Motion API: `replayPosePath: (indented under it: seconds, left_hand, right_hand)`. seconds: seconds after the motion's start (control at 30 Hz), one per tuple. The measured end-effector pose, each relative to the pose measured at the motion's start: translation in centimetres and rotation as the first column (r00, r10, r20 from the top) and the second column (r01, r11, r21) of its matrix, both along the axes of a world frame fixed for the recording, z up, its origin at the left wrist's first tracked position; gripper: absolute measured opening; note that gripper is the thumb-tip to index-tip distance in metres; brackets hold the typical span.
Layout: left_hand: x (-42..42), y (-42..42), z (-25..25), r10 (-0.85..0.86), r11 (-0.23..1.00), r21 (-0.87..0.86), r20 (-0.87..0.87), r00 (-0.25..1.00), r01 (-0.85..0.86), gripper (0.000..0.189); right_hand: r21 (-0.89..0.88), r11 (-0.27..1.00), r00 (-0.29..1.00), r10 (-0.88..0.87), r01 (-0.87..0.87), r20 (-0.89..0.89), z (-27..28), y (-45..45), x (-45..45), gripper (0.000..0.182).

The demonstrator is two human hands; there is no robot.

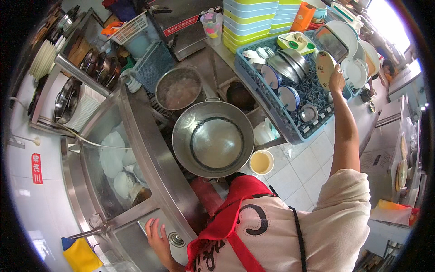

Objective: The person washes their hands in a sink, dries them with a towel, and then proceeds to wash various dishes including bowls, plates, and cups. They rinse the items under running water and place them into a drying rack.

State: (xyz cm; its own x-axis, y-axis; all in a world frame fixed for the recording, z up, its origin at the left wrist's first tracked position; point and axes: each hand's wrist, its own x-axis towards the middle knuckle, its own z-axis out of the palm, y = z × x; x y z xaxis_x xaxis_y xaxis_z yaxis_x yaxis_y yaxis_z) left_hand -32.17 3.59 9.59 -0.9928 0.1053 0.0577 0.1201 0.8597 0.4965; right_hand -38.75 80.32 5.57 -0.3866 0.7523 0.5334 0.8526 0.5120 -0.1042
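My right hand (336,81) reaches out over the blue plastic dish rack (296,135) and grips the edge of a cream oval plate (324,69) that bears writing. The plate stands tilted at the rack's right side. Below its lower end, a small steel dish (309,113) lies in the rack. Two blue-rimmed bowls (287,98) lean on the rack's pegs, beside stacked metal basins (289,64). My left hand (158,239) is over a steel sink basin (131,242), fingers apart and holding nothing. Close by it sits a round metal drain fitting (176,239).
A large steel pot (217,142) with clear liquid stands before me, near another pot (179,88). Left, a water-filled sink (102,190) holds white dishes. A tub of yellowish liquid (261,162) is on the floor. Plates (354,69) stand beyond the rack; another person (386,69) is far right.
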Motion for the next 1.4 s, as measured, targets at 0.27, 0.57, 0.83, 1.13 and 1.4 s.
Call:
replayPosePath:
  seconds: [0.27,0.57,0.83,1.13,1.4]
  left_hand:
    - [1.4,0.2,0.5,0.102,0.993,-0.062,0.054,0.993,-0.098,0.022]
    - [1.6,0.3,0.3,0.116,0.991,-0.074,0.045,0.992,-0.113,0.020]
    - [1.3,0.1,-0.3,0.096,0.995,-0.040,0.035,0.995,-0.094,0.022]
    - [1.2,0.2,0.9,0.142,0.987,-0.064,-0.043,0.989,-0.145,0.024]
    - [10.4,-1.2,1.3,0.582,0.806,-0.133,0.007,0.813,-0.576,0.023]
  right_hand:
    - [-0.098,0.991,0.970,0.111,-0.091,0.215,-2.5,-1.3,-4.7,0.039]
    - [-0.170,0.984,0.991,0.079,-0.060,0.106,-9.9,7.1,-5.3,0.060]
    - [0.000,0.955,0.941,0.294,-0.298,-0.166,0.4,-5.6,-8.1,0.057]
    - [-0.212,-0.102,0.048,0.797,-0.972,-0.603,2.0,-37.1,-17.9,0.037]
    - [-0.355,-0.710,-0.443,0.675,-0.608,-0.590,-2.9,-59.5,-16.7,0.041]
